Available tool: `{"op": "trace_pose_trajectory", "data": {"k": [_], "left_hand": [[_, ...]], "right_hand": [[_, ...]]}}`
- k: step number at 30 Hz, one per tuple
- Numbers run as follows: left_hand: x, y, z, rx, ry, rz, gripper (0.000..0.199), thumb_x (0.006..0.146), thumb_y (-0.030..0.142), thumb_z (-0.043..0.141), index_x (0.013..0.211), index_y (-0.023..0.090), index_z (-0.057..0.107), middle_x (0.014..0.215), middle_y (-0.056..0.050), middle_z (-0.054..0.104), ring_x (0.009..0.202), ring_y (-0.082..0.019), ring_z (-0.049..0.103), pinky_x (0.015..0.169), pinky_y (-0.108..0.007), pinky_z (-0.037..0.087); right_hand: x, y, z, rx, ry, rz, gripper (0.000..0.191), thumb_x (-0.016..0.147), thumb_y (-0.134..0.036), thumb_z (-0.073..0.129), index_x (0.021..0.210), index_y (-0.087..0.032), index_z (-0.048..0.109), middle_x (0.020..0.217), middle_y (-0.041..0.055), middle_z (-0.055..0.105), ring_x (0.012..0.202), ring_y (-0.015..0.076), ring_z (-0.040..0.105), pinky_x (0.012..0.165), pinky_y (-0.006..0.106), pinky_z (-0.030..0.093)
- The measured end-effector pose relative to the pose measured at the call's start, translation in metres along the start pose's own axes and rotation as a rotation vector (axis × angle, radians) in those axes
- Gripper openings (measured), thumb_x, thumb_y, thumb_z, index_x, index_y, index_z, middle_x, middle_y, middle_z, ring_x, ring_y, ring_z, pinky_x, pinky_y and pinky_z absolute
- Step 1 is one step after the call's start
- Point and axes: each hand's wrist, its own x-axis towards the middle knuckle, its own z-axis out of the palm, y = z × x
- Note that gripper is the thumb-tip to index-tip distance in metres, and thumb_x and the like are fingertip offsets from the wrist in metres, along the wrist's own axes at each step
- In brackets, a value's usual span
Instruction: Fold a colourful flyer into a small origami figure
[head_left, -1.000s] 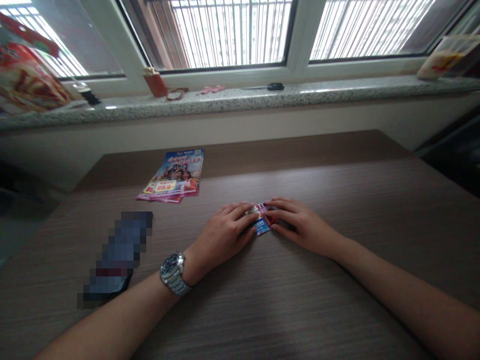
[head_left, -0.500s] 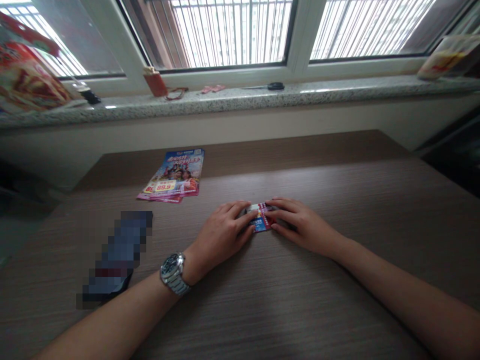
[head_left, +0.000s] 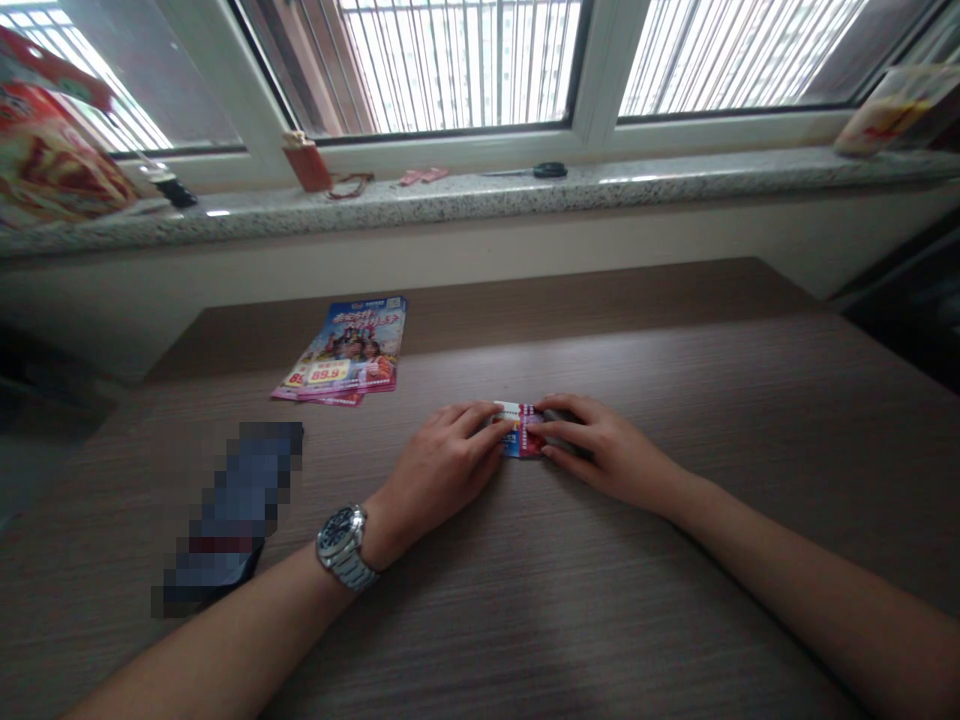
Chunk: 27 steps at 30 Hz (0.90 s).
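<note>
A small folded flyer (head_left: 519,432), printed in red, blue and white, lies on the brown table in front of me. My left hand (head_left: 454,455) grips its left side, thumb near the lower edge and fingers on top. From the other side, my right hand (head_left: 592,445) holds the right edge with its fingertips. Both hands rest low against the tabletop, and their fingers cover part of the paper. A metal watch (head_left: 345,545) is on my left wrist.
A stack of colourful flyers (head_left: 345,345) lies at the table's far left. Nearer stands a blurred-out dark phone-like object (head_left: 232,520), beside my left forearm. On the granite sill (head_left: 450,208) are scissors (head_left: 550,170), a red case (head_left: 306,163) and food packages (head_left: 60,160).
The folded flyer has turned slightly between my fingers, and its lower edge sits a little higher. My left thumb has shifted slightly; both hands keep hold of the paper.
</note>
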Motion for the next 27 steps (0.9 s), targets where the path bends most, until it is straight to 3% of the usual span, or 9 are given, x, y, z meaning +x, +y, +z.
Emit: {"op": "trace_pose_trajectory", "data": {"k": [12,27], "left_hand": [[-0.0016,-0.0008,0.0036,-0.058,-0.044,0.022,0.039,0.1,0.026,0.056,0.138,0.021,0.057,0.141,-0.009,0.06,0.132,-0.026,0.054,0.114,-0.046,0.045],[-0.0013,-0.0008,0.0039,-0.078,-0.048,0.01,0.04,0.1,0.026,0.056,0.14,0.021,0.056,0.144,-0.01,0.059,0.136,-0.026,0.053,0.116,-0.048,0.043]], "right_hand": [[-0.0003,-0.0005,0.0,0.028,-0.002,0.01,0.028,0.1,-0.027,0.057,0.125,-0.023,0.067,0.132,0.0145,0.059,0.122,0.0275,0.057,0.103,0.047,0.051],[0.0009,-0.0006,-0.0005,0.035,-0.004,-0.015,0.028,0.098,-0.025,0.058,0.125,-0.025,0.067,0.135,0.0133,0.06,0.125,0.0281,0.057,0.104,0.049,0.05]]}}
